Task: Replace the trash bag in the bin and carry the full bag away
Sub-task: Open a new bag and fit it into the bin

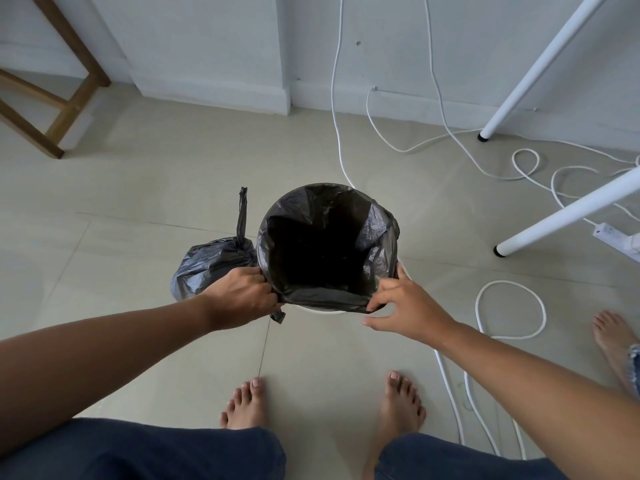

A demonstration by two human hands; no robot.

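Where the pale tiled floor (145, 188) spreads out before a grey-white wall (207, 39), a person stands barefoot over a round bin (320, 310), of which only a sliver of white rim shows below its liner. A fresh black bag (379, 233) lines the bin, its glossy, wrinkled plastic folded over the rim and its mouth gaping dark and wide. Touching the bin's left side sits the full bag (207, 265), knotted shut, its twisted tail standing upright. Open floor lies to the left and near the feet; a wooden stool frame (65, 98) stands far left. White table legs (568, 213) and loose white cables (510, 308) crowd the right side, along with a power strip (613, 233). The left hand (239, 294) grips the liner's near-left edge, fingers curled round the plastic. The right hand (403, 306) pinches the near-right edge between thumb and fingertips.
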